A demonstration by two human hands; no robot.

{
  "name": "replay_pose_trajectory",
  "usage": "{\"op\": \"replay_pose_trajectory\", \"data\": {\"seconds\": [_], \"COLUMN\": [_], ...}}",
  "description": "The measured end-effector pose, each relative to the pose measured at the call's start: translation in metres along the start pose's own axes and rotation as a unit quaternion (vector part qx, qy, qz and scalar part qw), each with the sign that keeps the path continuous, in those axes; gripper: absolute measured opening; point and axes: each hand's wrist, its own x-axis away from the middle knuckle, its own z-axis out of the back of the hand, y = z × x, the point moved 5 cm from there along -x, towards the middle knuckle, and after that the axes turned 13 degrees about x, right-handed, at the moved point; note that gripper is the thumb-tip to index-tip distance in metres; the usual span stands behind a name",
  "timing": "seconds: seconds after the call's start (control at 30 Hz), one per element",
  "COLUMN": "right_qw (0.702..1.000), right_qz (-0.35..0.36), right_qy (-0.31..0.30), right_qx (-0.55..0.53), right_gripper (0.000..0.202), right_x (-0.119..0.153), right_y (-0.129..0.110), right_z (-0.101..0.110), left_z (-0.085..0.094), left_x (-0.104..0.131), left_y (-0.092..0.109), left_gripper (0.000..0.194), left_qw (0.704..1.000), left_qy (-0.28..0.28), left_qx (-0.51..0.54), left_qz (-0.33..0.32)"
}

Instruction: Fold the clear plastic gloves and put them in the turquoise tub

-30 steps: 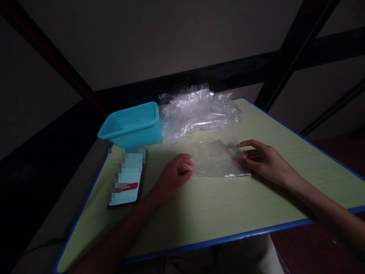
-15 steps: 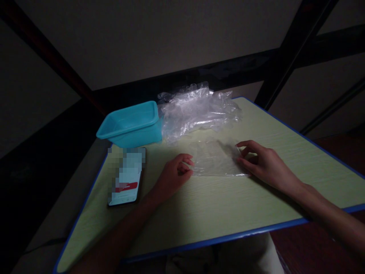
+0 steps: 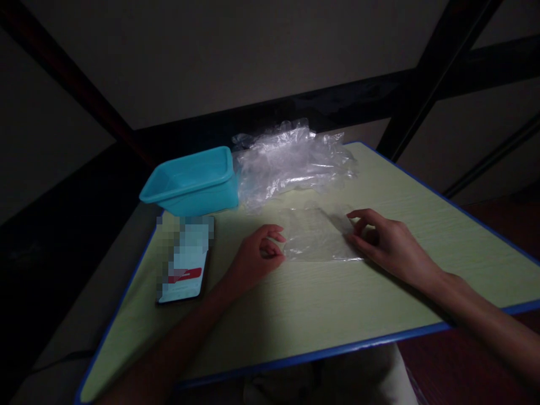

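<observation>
A clear plastic bag (image 3: 312, 236) lies flat on the pale green table (image 3: 320, 304), between my two hands. My left hand (image 3: 258, 253) touches the bag's lower left corner, thumb and fingertips closed on its edge. On the other side, my right hand (image 3: 383, 239) has its curled thumb and fingers closed around the bag's right edge, which is lifted a little near the fingertips. Behind the bag, a heap of crumpled clear plastic (image 3: 295, 160) glints at the back of the table.
A turquoise plastic basket (image 3: 198, 194) stands at the back left, touching the heap. In front of it lies a phone (image 3: 185, 267) with its screen lit and partly pixelated. The table has a blue edge; a wall rises behind it.
My right hand has shifted very slightly left, and the bag's right edge has moved with it. My left hand stays at the bag's left corner.
</observation>
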Motion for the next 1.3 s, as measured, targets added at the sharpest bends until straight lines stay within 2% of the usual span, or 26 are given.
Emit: {"op": "replay_pose_trajectory", "data": {"seconds": [0.33, 0.47, 0.83, 1.17, 1.3], "right_qw": [1.0, 1.0, 1.0, 1.0, 1.0], "right_qz": [0.003, 0.001, 0.004, 0.01, 0.008], "right_qy": [-0.006, -0.008, -0.006, 0.002, -0.003], "right_qx": [-0.002, 0.0, 0.007, 0.009, 0.007], "right_gripper": [0.029, 0.028, 0.029, 0.03, 0.033], "right_x": [0.0011, 0.0009, 0.0009, 0.0006, 0.0011], "right_y": [0.0006, -0.0007, 0.0006, -0.0013, -0.0007], "right_z": [0.0, 0.0011, 0.0002, 0.002, 0.0016], "left_z": [0.0016, 0.0041, 0.0014, 0.0078, 0.0057], "left_x": [-0.0003, -0.0009, -0.0003, -0.0029, -0.0007], "left_y": [0.0005, -0.0012, -0.001, -0.0031, -0.0018], "left_gripper": [0.042, 0.037, 0.035, 0.027, 0.031], "left_qw": [0.998, 0.997, 0.998, 0.995, 0.994], "left_qy": [-0.037, -0.041, -0.051, -0.048, -0.077], "left_qx": [0.046, 0.065, 0.035, 0.081, 0.077], "left_qz": [0.019, 0.032, 0.013, 0.021, 0.01]}}
